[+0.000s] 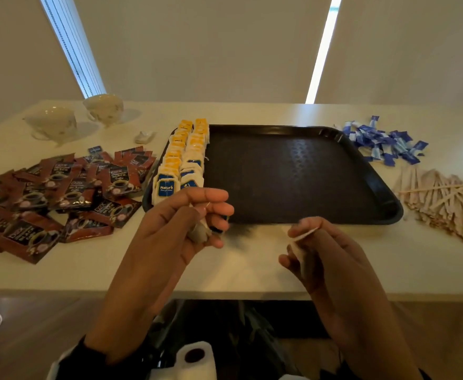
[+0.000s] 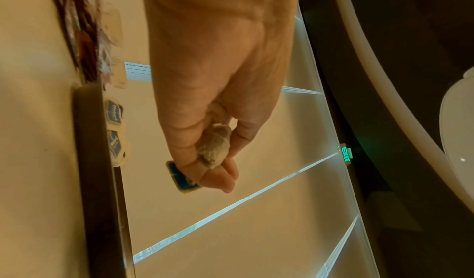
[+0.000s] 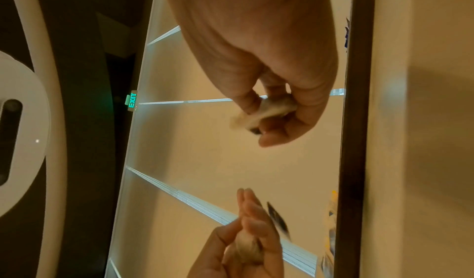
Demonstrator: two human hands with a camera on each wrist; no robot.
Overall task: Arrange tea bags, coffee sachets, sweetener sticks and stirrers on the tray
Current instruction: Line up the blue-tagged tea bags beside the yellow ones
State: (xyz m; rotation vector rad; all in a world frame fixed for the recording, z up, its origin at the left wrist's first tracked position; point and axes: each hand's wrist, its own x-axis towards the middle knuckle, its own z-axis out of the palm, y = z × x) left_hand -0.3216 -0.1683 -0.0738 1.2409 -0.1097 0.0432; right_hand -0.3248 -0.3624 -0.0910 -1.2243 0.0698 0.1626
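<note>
While both hands hover over the near edge of the white table [image 1: 252, 270], each one pinches a tea bag of its own. The left hand [image 1: 186, 223] has its fingers curled round a crumpled tea bag [image 1: 201, 231], and the left wrist view shows that bag's blue tag [image 2: 179, 179] poking out past the fingertips. The right hand [image 1: 323, 250], well apart from the left at about 3 o'clock of it, pinches a second tea bag [image 1: 300, 242] between thumb and fingers; its white paper edge sticks up.

Just beyond the hands lies the black tray [image 1: 293, 174]. Two rows of tea bags [image 1: 183, 157], with yellow and blue tags, stand packed along its 9 o'clock side, and the bare dark floor takes up the remaining part.

At 9 o'clock of the tray a loose heap of dark red coffee sachets [image 1: 60, 193] sprawls on the table. At 2 o'clock sits a pile of blue and white sweetener sticks [image 1: 381, 144], and at 4 o'clock a heap of wooden stirrers [image 1: 441, 201].

Two pale teacups [image 1: 77, 116] stand upside down at the table's 11 o'clock corner.
</note>
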